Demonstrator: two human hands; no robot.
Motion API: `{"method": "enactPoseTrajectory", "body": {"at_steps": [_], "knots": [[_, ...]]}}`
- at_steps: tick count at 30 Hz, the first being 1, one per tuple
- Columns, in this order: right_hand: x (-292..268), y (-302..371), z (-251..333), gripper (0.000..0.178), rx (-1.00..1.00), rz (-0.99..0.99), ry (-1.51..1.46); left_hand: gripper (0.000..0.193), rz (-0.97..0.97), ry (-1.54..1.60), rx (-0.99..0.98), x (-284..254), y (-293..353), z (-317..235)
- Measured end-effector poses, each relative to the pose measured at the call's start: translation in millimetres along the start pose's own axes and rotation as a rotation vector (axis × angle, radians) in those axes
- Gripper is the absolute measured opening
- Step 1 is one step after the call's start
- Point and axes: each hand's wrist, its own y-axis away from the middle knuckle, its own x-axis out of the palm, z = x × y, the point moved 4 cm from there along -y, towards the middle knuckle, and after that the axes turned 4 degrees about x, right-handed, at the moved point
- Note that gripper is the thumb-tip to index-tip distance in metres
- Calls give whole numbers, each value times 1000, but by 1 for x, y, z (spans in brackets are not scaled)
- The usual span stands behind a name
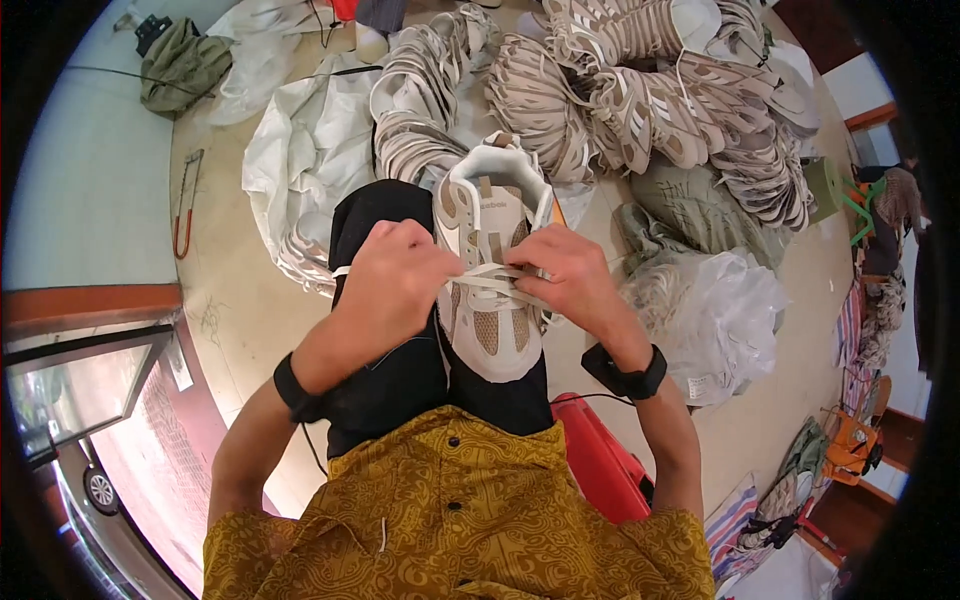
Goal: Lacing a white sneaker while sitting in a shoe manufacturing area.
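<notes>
A beige and white sneaker (497, 335) rests on my black-trousered lap, its toe pointing toward me. Pale flat shoelaces (487, 277) run across its tongue and lower eyelets. On the left side of the shoe, my left hand (402, 275) is closed, its thumb and finger pinching a lace at the edge. Opposite it, my right hand (570, 275) pinches the laces over the tongue with curled fingers. The lace stretches between both hands. Fingers cover part of the eyelets on the right.
Stacked shoe uppers (540, 105) lie in long rows on the floor ahead. White sacking (305, 150) spreads at the left, near a red-handled hacksaw-like tool (184, 205). A clear plastic bag (725, 320) sits at the right. Beside my right leg is a red seat or box (603, 460).
</notes>
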Motion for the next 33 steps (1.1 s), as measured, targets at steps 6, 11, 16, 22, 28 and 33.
{"method": "enactPoseTrajectory", "body": {"at_steps": [6, 11, 16, 22, 28, 33], "knots": [[3, -2, 3, 17, -8, -15, 3, 20, 72, -47, 11, -2, 11, -34], [5, -4, 2, 19, 0, 15, 12, 12, 23, 632, -272, 6, 10, -16], [-2, -5, 5, 20, -41, -14, 69, 15, 266, 1483, -783, 27, 22, 3], [-11, -5, 7, 18, -103, -7, 136, 13, 206, 986, -649, 28, 14, 16], [-34, 3, -8, 17, -57, 0, 146, 8, 9, 522, -420, 31, 15, 18], [-28, 5, -4, 22, 183, 73, -160, 8, -57, 524, -411, 28, 15, 14]]}}
